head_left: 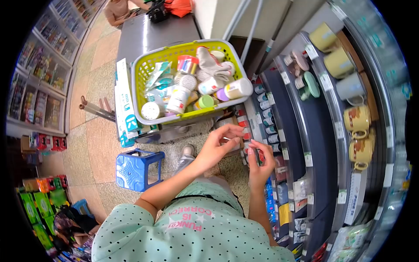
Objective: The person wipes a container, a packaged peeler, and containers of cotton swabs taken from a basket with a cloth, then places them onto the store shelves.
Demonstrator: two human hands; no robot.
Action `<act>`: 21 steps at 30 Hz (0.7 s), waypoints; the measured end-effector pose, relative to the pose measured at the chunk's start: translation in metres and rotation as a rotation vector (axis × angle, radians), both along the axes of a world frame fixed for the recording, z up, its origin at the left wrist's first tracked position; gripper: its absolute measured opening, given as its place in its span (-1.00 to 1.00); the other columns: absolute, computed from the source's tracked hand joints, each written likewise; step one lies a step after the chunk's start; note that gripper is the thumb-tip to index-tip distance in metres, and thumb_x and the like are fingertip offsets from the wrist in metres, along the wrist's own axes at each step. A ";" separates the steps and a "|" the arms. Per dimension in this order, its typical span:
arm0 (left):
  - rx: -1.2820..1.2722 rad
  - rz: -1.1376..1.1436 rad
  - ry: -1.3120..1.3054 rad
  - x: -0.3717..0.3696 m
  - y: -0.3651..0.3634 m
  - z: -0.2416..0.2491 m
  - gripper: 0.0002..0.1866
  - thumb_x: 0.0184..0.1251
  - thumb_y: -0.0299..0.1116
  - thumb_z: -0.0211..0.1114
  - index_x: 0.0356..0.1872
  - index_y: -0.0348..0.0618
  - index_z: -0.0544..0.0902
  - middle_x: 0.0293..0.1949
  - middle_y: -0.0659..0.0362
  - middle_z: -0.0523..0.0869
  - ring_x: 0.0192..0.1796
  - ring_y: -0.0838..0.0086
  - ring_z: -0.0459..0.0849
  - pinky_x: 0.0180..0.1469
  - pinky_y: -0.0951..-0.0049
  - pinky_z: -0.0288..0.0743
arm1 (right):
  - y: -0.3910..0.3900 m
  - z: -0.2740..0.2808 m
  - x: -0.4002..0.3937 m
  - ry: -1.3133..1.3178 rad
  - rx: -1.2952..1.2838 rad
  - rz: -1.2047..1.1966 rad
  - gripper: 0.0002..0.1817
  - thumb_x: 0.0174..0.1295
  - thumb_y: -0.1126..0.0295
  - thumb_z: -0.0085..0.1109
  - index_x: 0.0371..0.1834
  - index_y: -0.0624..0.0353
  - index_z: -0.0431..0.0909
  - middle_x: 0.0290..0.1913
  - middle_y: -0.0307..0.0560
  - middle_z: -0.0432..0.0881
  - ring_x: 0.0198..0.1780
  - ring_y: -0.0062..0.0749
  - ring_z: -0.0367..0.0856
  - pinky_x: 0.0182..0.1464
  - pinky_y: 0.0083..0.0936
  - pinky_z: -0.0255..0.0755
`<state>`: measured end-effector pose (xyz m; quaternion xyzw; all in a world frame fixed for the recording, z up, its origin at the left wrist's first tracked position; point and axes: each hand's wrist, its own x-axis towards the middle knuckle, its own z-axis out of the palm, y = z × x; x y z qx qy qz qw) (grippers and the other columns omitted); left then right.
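Observation:
My left hand [221, 143] is raised in front of my body, below the basket. Its fingers are loosely bent and apart from the thumb, with nothing visible in them. Close by on its right is my right hand [262, 162], fingers curved and spread, holding nothing that I can see. The hands are near each other but apart. Above them a yellow-green basket with a grey rim [139, 94] is full of bottles and tubs. In it lie a white bottle with a purple cap [235, 89], a green-capped container [204, 102] and a whitish glove [211, 63].
A shelf rack on the right holds mugs [340, 61], a green hairbrush-like item [310, 85] and small jars [267, 113]. The basket rests on a grey table [157, 32]. A blue stool [135, 170] stands on the floor at left. Other people are at the top and lower left.

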<state>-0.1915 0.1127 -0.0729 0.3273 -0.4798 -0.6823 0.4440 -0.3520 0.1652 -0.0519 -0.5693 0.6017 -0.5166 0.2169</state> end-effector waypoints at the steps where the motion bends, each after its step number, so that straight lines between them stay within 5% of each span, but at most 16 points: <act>1: -0.011 0.025 -0.005 0.009 -0.005 0.003 -0.66 0.46 -0.57 0.21 0.22 -0.28 0.55 0.11 0.16 0.70 0.17 0.50 0.64 0.21 0.46 0.47 | -0.006 0.000 0.007 -0.015 -0.010 0.005 -0.77 0.15 0.58 0.31 -0.11 0.22 0.73 -0.23 -0.11 0.76 -0.12 -0.26 0.63 0.06 -0.37 0.45; 10: -0.146 0.263 -0.236 0.089 -0.039 0.021 -0.66 0.42 -0.44 0.28 0.18 -0.21 0.60 0.04 0.18 0.76 0.06 0.51 0.69 0.13 0.45 0.49 | -0.063 0.011 0.064 0.127 -0.088 0.133 -0.76 0.13 0.58 0.32 -0.10 0.22 0.72 -0.13 -0.08 0.74 -0.06 -0.21 0.61 0.06 -0.37 0.44; 13: -0.209 0.325 -0.451 0.113 -0.046 0.016 -0.63 0.38 -0.42 0.32 0.19 -0.19 0.60 -0.01 0.19 0.77 0.01 0.52 0.69 0.03 0.44 0.50 | -0.087 0.009 0.078 0.157 -0.144 0.172 -0.76 0.13 0.57 0.33 -0.10 0.22 0.72 -0.11 -0.07 0.73 -0.05 -0.20 0.61 0.06 -0.35 0.43; 17: -0.443 0.549 -1.027 0.134 -0.052 0.011 -0.59 0.21 -0.34 0.43 0.08 -0.13 0.60 -0.12 0.15 0.68 -0.05 0.26 0.58 0.01 0.25 0.35 | -0.106 0.010 0.101 0.141 -0.133 0.193 -0.75 0.12 0.58 0.33 -0.10 0.22 0.72 -0.09 -0.04 0.74 -0.02 -0.18 0.61 0.10 -0.34 0.43; 21: -0.455 0.598 -1.207 0.144 -0.059 0.003 -0.47 0.09 -0.16 0.51 0.05 -0.16 0.58 -0.11 0.11 0.64 0.01 0.17 0.50 0.02 0.16 0.22 | -0.114 0.005 0.121 0.133 -0.127 0.205 -0.74 0.11 0.60 0.33 -0.09 0.23 0.72 -0.08 -0.03 0.74 -0.01 -0.18 0.62 0.14 -0.33 0.43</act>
